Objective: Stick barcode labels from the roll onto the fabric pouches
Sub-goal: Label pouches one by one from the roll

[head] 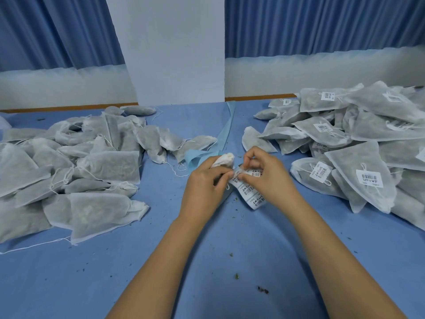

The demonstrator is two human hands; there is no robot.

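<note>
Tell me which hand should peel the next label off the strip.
Right. The right hand pinches the top end of the strip, so it can likely lift a label straight away. The left hand is occupied gripping a pouch.

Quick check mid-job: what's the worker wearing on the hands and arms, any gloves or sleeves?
Nothing. The left hand and right hand are bare: no gloves, rings or watch. Both forearms are bare too, with no sleeve showing up to the bottom edge.
</note>
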